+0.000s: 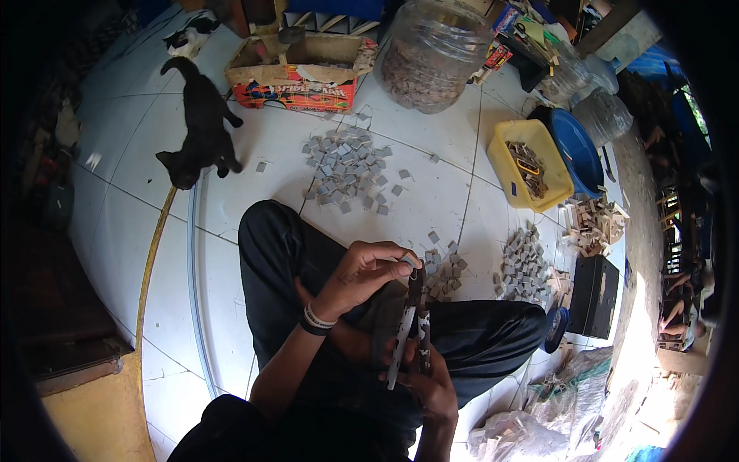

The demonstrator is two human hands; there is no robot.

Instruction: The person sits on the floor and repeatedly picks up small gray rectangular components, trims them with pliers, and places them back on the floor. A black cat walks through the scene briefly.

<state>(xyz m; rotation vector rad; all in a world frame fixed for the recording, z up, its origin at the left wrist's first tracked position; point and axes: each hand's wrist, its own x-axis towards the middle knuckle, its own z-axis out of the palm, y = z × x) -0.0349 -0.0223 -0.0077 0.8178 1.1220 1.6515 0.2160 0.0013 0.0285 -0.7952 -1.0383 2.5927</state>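
The left hand (356, 281) pinches a small grey piece (409, 262) between thumb and fingers, right by the nose of the pliers (403, 335), above the lap; the right hand (436, 386) is wrapped around the handles, which stand apart. Ahead on the tiled floor (431, 192) lies a loose heap of grey pieces (350, 165), with a denser pile (526, 266) to the right, and the dark trouser leg (489, 331) lies between it and the hands. Near that pile are a yellow basin (506, 181), a blue basin (589, 165), wood scraps (599, 225) and a black box (593, 296). A printed carton (292, 96) stands farther off; a black cat (202, 115) stands to the left, its head near a yellow stick (156, 262)
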